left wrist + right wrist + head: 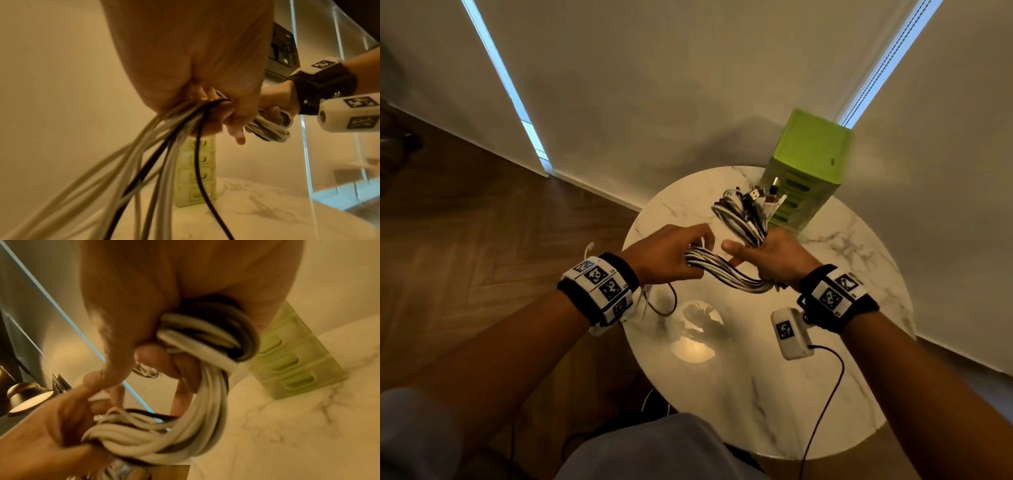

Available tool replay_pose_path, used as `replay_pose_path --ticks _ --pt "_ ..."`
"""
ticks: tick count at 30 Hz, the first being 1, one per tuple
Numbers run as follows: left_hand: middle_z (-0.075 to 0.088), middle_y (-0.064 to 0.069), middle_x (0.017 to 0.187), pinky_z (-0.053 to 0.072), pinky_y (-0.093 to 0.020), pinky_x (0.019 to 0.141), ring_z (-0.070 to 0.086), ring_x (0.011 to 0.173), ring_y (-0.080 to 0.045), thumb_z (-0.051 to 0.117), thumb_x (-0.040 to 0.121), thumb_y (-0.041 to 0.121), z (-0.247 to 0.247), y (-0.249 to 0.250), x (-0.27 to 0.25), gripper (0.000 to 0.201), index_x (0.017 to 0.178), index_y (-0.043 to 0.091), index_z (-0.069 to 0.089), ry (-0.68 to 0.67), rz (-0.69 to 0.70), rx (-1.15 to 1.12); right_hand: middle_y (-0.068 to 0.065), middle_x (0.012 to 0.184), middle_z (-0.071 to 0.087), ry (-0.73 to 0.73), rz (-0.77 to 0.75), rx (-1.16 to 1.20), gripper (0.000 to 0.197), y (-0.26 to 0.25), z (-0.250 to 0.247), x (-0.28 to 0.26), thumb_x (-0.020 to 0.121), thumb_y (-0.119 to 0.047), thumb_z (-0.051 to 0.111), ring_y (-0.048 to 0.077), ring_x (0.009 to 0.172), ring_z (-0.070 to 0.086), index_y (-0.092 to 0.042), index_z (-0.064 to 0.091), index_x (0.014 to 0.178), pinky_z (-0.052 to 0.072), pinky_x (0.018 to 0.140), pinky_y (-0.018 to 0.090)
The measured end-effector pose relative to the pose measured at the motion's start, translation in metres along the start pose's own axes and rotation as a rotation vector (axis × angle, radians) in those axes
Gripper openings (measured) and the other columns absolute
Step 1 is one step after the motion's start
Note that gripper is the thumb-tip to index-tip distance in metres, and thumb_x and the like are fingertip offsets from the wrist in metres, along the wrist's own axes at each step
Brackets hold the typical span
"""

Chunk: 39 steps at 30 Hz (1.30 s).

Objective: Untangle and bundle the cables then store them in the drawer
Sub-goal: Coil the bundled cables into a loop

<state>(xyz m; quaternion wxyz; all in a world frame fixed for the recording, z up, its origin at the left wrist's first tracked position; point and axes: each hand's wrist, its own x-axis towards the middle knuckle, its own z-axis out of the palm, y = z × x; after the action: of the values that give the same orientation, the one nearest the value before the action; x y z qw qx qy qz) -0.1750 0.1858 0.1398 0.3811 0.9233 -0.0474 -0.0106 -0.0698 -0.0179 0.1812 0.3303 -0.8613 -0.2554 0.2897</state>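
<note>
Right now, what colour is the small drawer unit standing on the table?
Light green; the drawer unit shows best in the head view, at the far edge of the marble table.

Head view: from above, facing forward and down onto the round marble desk (774,394), both hands at mid-frame. Left wrist view: from under the left hand (195,56), very close, facing along it toward the green drawer unit (196,175). Right wrist view: likewise close beneath the right hand (185,280). All three views share the cables (726,267), drawer unit and desk.
</note>
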Motion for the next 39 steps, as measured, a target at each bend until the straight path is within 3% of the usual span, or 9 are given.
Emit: replay_pose_path --ticks 3,8,12,16,20,23,26,33,39 --pt "0.058 0.01 0.097 0.044 -0.021 0.063 0.062 0.075 -0.004 0.083 0.074 0.02 -0.001 0.006 0.001 0.065 0.114 0.033 0.034 0.142 0.024 -0.025 0.006 0.053 0.059 -0.034 0.003 0.038 0.075 0.008 0.017 -0.001 0.056 -0.081 0.074 0.015 0.047 0.05 -0.008 0.065 0.071 0.039 0.05 0.03" --pt "0.033 0.004 0.118 0.034 -0.012 0.059 0.047 0.089 0.018 0.087 0.068 0.031 0.002 0.01 0.006 0.079 0.12 0.026 0.028 0.324 0.068 0.08 0.0 0.071 0.073 -0.131 -0.042 0.149 0.031 0.009 0.043 -0.008 0.069 -0.042 0.088 0.008 0.058 0.063 -0.019 0.072 0.084 0.046 0.054 0.024" --pt "0.04 0.005 0.117 0.053 -0.034 0.058 0.055 0.073 -0.009 0.087 0.065 0.043 0.004 0.014 0.01 0.087 0.129 0.032 0.029 0.404 0.007 0.107 0.013 0.071 0.073 -0.096 0.041 0.336 0.015 0.006 0.05 -0.013 0.081 -0.013 0.071 0.015 0.047 0.052 0.002 0.071 0.082 0.039 0.047 0.024" --pt "0.052 0.003 0.112 0.053 -0.027 0.07 0.062 0.077 -0.011 0.078 0.082 0.028 0.008 0.009 0.008 0.065 0.131 0.032 0.034 0.415 -0.086 -0.208 0.012 0.064 0.067 0.004 0.114 0.507 0.011 0.01 0.041 -0.013 0.079 -0.012 0.063 0.026 0.054 0.045 -0.003 0.069 0.074 0.037 0.046 0.026" --pt "0.068 0.004 0.09 0.053 -0.041 0.075 0.065 0.082 -0.016 0.059 0.098 0.027 0.018 0.004 0.005 0.011 0.108 0.021 0.057 0.274 -0.183 -0.134 0.014 0.064 0.064 0.042 0.071 0.581 0.008 0.012 0.03 -0.011 0.074 -0.014 0.062 0.031 0.064 0.05 -0.011 0.067 0.07 0.047 0.064 0.043" --pt "0.073 0.003 0.083 0.056 -0.046 0.08 0.068 0.08 -0.02 0.051 0.1 0.025 0.019 0.016 0.008 0.014 0.098 0.016 0.061 0.297 -0.277 -0.346 0.012 0.06 0.061 0.052 0.003 0.577 0.018 0.013 0.028 -0.009 0.077 -0.005 0.058 0.023 0.063 0.064 -0.015 0.068 0.066 0.056 0.088 0.055" --pt "0.069 -0.005 0.077 0.051 -0.045 0.075 0.064 0.077 -0.028 0.05 0.098 0.023 0.014 0.027 0.015 0.017 0.095 0.012 0.063 0.386 -0.311 -0.454 0.014 0.061 0.064 0.046 -0.028 0.488 0.009 0.011 0.031 -0.009 0.08 -0.008 0.059 0.028 0.062 0.068 -0.006 0.067 0.077 0.057 0.081 0.061" --pt "0.057 0.001 0.092 0.046 -0.008 0.064 0.063 0.078 0.003 0.043 0.103 0.007 0.017 0.046 0.026 0.01 0.112 0.005 0.048 0.487 -0.377 -0.906 -0.004 0.074 0.074 0.113 -0.112 0.411 0.024 0.007 0.052 -0.012 0.083 -0.034 0.08 0.01 0.069 0.07 -0.021 0.071 0.1 0.055 0.065 0.023" --pt "0.059 0.0 0.091 0.046 -0.025 0.083 0.058 0.087 -0.011 0.05 0.098 0.005 0.025 0.045 0.027 0.008 0.1 0.012 0.053 0.539 -0.428 -1.127 -0.012 0.117 0.071 0.145 -0.201 0.344 0.071 0.014 0.062 -0.007 0.063 -0.045 0.091 -0.001 0.11 0.064 -0.027 0.063 0.126 0.051 0.097 0.023"
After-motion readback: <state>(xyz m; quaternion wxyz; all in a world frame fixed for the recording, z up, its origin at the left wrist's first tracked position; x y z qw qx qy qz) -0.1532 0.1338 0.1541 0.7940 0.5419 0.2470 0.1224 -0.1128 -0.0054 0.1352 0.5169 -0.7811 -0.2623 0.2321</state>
